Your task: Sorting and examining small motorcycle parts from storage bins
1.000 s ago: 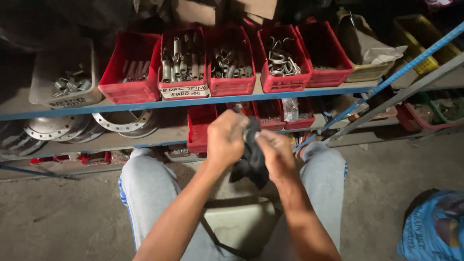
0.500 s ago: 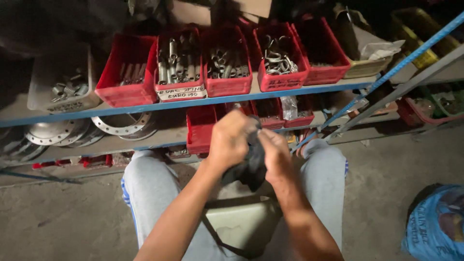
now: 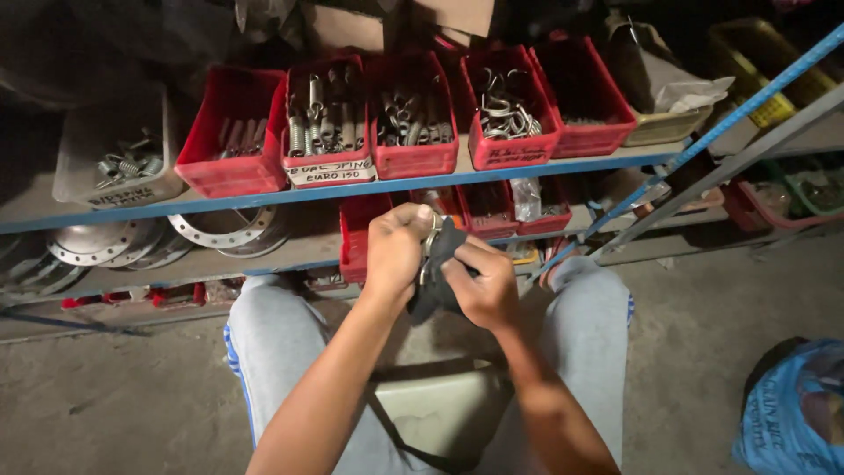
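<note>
I am watching both forearms reaching forward from the bottom of the view and meeting above the knees, in front of the shelf (image 3: 527, 167). The left hand (image 3: 396, 255) is curling its fingers closed, pinching a small metal ring (image 3: 434, 223) at the top between thumb and fingertips, while the right hand (image 3: 479, 286) is wrapping its grip closed around a dark cloth (image 3: 440, 273) that is bunching between the two hands and hanging down a little below them. The ring is sitting just at the upper edge of the cloth, touching it, though I cannot tell its exact shape. Compared with a second ago, the hands are sitting a touch higher and closer together, and the ring is now showing above the cloth where before only dark fabric was visible; the view is also tilting slightly. Behind the hands, red bins (image 3: 413, 114) are lining the upper shelf, holding springs and bent metal hooks, with a clear bin (image 3: 105, 158) of small parts at the left. On the lower shelf, round metal discs (image 3: 220, 230) are lying flat at the left and more red bins are standing just behind the hands. A pale seat (image 3: 440, 405) is showing between the legs in grey trousers (image 3: 272, 352), and a blue sack (image 3: 796, 413) is lying on the concrete floor at the right.
</note>
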